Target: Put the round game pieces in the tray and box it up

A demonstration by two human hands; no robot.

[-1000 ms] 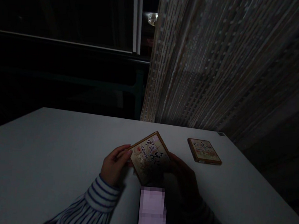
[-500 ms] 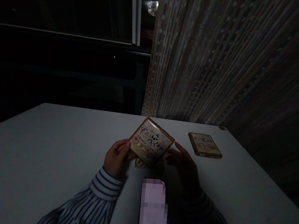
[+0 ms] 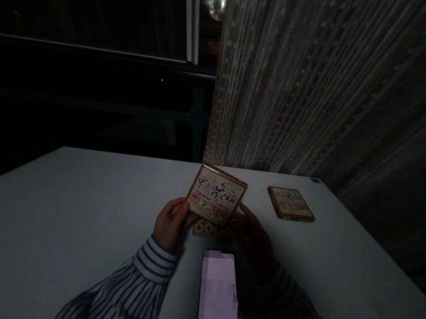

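Note:
A square Chinese chess box [image 3: 217,195], brown-edged with printed lettering, is held up and tilted above the table. My left hand [image 3: 171,221] grips its lower left corner, thumb on the front. At the lower right edge is my right hand [image 3: 253,239], in deep shadow, its fingers closed against the box and partly hidden behind it. Beneath the box, round chess pieces [image 3: 203,227] with dark characters lie in a row in what looks like a shallow tray, mostly covered from view.
A second Chinese chess box [image 3: 292,204] lies flat on the white table [image 3: 102,205] to the right. In front of me, a phone [image 3: 219,292] with a lit, pixelated screen lies between my forearms. A string curtain [image 3: 270,85] hangs behind the table's far edge.
The held box has turned to a more level angle and shifted slightly left. My right hand has come in against its edge, and more of the chess pieces show below.

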